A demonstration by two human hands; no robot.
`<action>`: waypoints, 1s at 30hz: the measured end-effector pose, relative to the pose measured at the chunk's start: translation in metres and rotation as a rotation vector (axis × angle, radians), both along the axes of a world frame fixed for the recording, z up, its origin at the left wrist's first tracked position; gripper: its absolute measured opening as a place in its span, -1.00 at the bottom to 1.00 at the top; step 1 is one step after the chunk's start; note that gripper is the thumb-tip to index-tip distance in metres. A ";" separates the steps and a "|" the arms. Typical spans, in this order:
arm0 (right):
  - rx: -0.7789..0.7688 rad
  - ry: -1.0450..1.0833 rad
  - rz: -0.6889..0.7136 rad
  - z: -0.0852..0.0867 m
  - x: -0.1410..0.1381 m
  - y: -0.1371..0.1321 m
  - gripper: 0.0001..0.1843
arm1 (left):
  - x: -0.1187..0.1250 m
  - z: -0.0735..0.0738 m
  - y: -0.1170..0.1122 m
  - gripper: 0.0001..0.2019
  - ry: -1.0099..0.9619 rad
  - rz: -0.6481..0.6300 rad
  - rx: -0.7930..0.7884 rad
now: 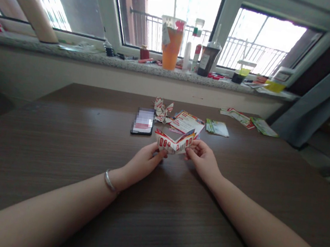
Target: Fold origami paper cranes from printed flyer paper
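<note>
A folded piece of printed paper (175,144), white with red and yellow parts, is held up between both hands just above the table. Its middle dips into a V shape. My left hand (148,156) pinches its left end, thumb on the near side. At the right end, my right hand (202,155) grips it between thumb and fingers. Right behind the paper lies a stack of printed sheets (188,122). A phone (143,121) with a lit screen rests left of it, beside some folded paper shapes (163,110) with red stripes.
Square green-and-white sheets (218,127) lie right of the stack, and paper strips (241,118) sit farther back. On the stone windowsill (124,63) stand an orange drink cup (171,44), a dark drink cup (208,60) and several small bottles and pens. The brown table (59,133) extends under both arms.
</note>
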State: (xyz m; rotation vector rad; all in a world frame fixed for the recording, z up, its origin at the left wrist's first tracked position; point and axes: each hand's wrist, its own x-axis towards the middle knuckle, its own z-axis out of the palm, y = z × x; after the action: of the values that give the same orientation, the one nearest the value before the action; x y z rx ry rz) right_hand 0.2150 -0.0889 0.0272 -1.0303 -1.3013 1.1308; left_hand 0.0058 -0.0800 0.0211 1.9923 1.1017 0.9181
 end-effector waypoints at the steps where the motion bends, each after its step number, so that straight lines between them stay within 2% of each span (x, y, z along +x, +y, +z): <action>1: -0.002 -0.002 0.004 0.000 0.000 0.000 -0.66 | 0.000 0.000 0.000 -0.73 -0.013 0.001 -0.009; 8: -0.015 0.007 0.013 0.000 -0.002 0.000 -0.64 | 0.004 0.008 -0.005 -0.73 -0.020 -0.007 -0.055; 17: -0.088 0.031 0.089 -0.001 -0.006 -0.001 -0.54 | 0.005 0.008 -0.006 -0.71 0.026 -0.079 -0.014; 23: -0.150 0.031 0.178 -0.001 -0.009 -0.001 -0.54 | 0.008 0.012 -0.008 -0.73 -0.009 -0.077 -0.021; 30: -0.163 0.035 0.174 -0.002 -0.011 -0.001 -0.53 | 0.010 0.009 -0.005 -0.81 -0.018 -0.036 -0.075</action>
State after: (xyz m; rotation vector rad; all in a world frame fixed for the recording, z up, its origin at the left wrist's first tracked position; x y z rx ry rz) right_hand 0.2037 -0.0901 0.0247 -1.0260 -1.3064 1.3996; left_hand 0.0158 -0.0846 0.0302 1.9331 1.0723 0.8618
